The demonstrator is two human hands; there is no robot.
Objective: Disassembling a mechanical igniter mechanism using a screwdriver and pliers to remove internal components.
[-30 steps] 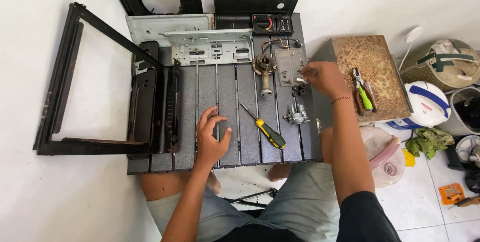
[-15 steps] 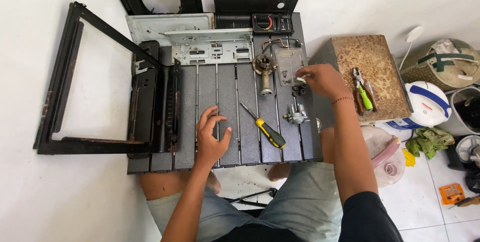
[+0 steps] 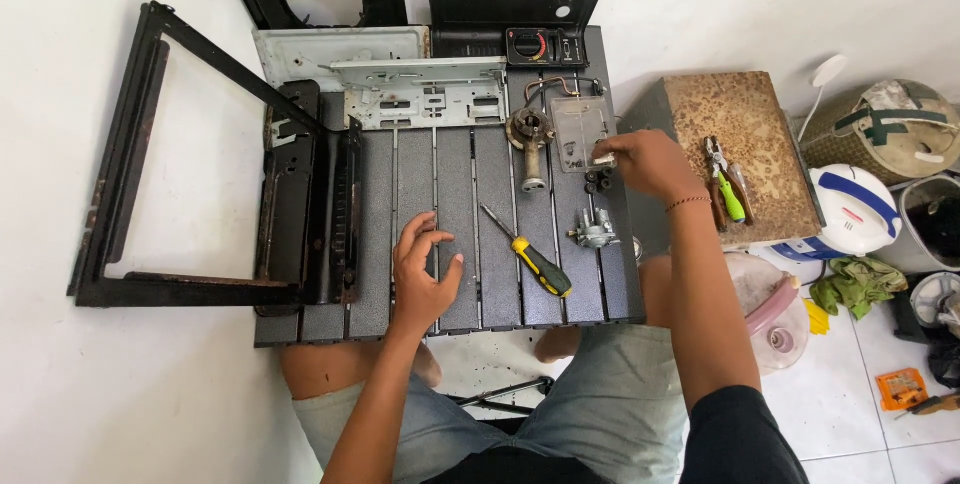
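Note:
My left hand (image 3: 422,272) rests flat, fingers spread, on the dark ribbed metal panel (image 3: 455,194) lying on the floor in front of me. My right hand (image 3: 645,161) is at the panel's right edge, its fingertips closed on a small pale metal part (image 3: 603,157) beside a clear plastic plate (image 3: 578,131). Below that hand sits a small black knob-like piece (image 3: 599,182) and a grey metal valve body (image 3: 593,232). A yellow-and-black screwdriver (image 3: 527,254) lies diagonally between my hands. A brass burner tube (image 3: 529,138) stands left of the clear plate.
A black rectangular frame (image 3: 130,174) lies at left with a black housing (image 3: 305,204) beside it. A grey bracket plate (image 3: 425,94) and black control panel (image 3: 520,39) lie at the back. Pliers (image 3: 725,179) rest on a brown box (image 3: 735,144). Buckets and a helmet clutter the right.
My right hand has shifted left from near the brown box onto the panel's right edge and closed on the small metal part. My left hand has stayed put.

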